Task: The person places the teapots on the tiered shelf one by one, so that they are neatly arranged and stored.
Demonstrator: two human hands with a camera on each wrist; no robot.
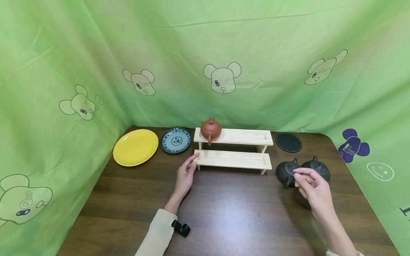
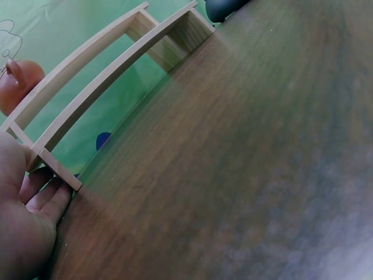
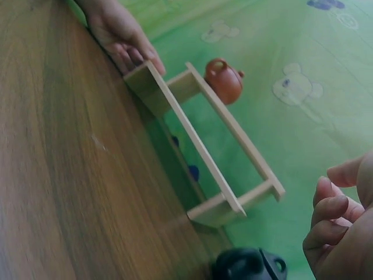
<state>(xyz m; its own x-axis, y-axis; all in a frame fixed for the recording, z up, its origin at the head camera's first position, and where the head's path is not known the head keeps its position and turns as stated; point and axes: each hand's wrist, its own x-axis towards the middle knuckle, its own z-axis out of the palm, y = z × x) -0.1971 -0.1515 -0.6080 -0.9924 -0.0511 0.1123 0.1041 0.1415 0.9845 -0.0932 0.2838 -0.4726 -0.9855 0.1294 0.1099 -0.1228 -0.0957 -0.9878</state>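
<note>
My left hand (image 1: 185,175) (image 2: 26,216) grips the left end of the lower tier of a two-tier pale wooden shelf (image 1: 235,159) (image 2: 87,102) (image 3: 195,137). A reddish-brown teapot (image 1: 211,129) (image 2: 18,87) (image 3: 224,83) stands on the left part of the upper tier. Over at the right, my right hand (image 1: 315,190) (image 3: 344,224) is above two black teapots, its fingers loosely bent and holding nothing. The left black teapot (image 1: 283,173) is close to its fingertips in the head view; the other black teapot (image 1: 317,167) is partly covered by the hand.
A yellow plate (image 1: 136,147) and a blue patterned plate (image 1: 175,140) lie left of the shelf. A dark round coaster (image 1: 289,142) lies to its right. Under my right hand shows a dark brown object (image 1: 301,200), mostly hidden. Green cloth (image 1: 224,42) hangs around the table (image 1: 224,217).
</note>
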